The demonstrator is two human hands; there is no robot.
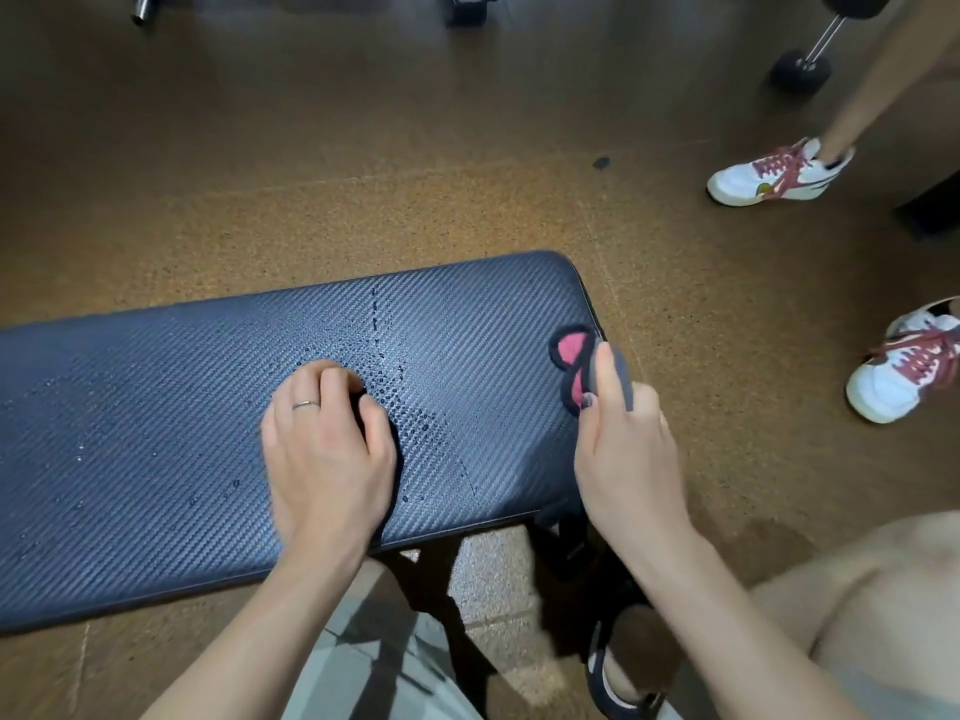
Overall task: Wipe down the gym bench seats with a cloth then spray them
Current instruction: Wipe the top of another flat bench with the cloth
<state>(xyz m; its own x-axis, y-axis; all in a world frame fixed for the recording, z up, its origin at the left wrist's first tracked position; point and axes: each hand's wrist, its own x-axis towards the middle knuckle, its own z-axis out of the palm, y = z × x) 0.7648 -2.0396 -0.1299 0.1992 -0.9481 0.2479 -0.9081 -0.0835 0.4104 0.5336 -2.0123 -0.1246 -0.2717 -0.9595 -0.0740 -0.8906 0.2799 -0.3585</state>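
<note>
**Hands on a wet gym bench pad**

Nearest the camera, the person's grey shorts (374, 662) and a dark shoe (618, 688) show below the bench pad, above the speckled brown floor (363, 148). Two bare forearms reach forward over the bench pad (130, 433), a dark blue textured worktop that runs from the left edge towards the centre right.

The left hand (324, 449) rests on the pad near its middle, knuckles up, with the fingers curled under; a ring (305, 404) sits on one finger. Whether anything is held beneath the fingers cannot be told. Water droplets (410, 402) bead on the pad just beside and beyond this hand.

The right hand (623, 449) is at the pad's right end, its fingers and thumb closed round a grey cloth (613, 376) that has a pink patch edged in black. The cloth touches the pad at the rounded right edge.

Farther off on the right, another person's white sneakers with red laces (779, 174) stand on the floor, one near, one farther. Beyond them a dumbbell (802, 70) lies near the top right corner, and dark equipment bases (467, 10) show along the top edge.
</note>
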